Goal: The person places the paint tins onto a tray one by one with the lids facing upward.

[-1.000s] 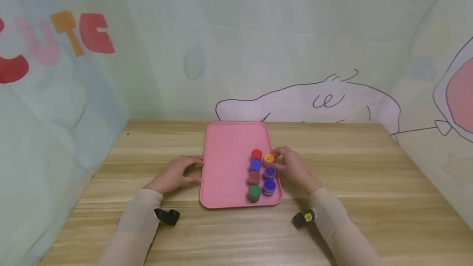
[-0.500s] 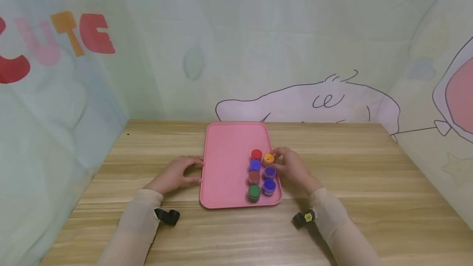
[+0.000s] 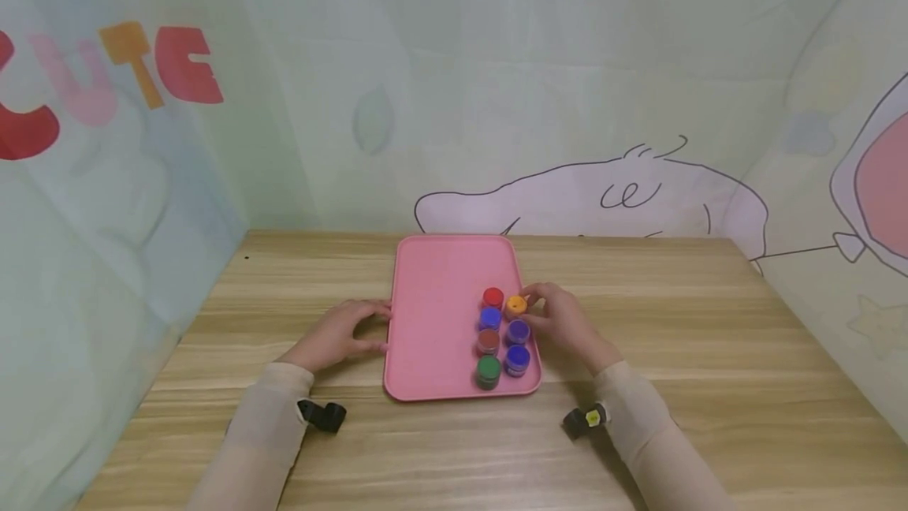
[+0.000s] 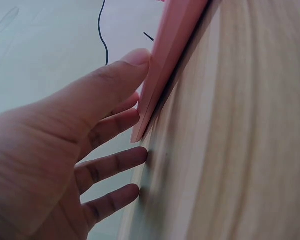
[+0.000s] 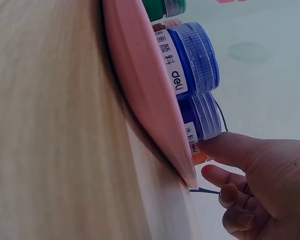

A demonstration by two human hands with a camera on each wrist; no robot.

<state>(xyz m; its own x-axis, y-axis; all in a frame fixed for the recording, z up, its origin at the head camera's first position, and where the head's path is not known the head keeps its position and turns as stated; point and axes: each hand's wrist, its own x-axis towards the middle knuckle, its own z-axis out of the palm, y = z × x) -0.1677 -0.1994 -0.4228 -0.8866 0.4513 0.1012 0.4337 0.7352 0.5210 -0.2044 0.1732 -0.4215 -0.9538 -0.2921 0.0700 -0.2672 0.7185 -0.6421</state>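
Note:
On a pink tray (image 3: 433, 322) stand several small paint jars in two columns near its right side. The left column holds red (image 3: 493, 297), blue (image 3: 490, 318), brown (image 3: 488, 341) and green (image 3: 488, 371) jars. To their right are an orange paint jar (image 3: 515, 306), a purple jar (image 3: 518, 332) and a dark blue jar (image 3: 517, 359). My right hand (image 3: 563, 326) pinches the orange jar between thumb and index finger; the jar is mostly hidden in the right wrist view. My left hand (image 3: 340, 335) touches the tray's left rim with thumb and fingertips, fingers extended.
The tray lies on a wood-grain table (image 3: 454, 456), its far end near the back edge. A printed cloth wall (image 3: 298, 101) rises behind and beside the table. Each sleeve carries a black wrist camera (image 3: 322, 416).

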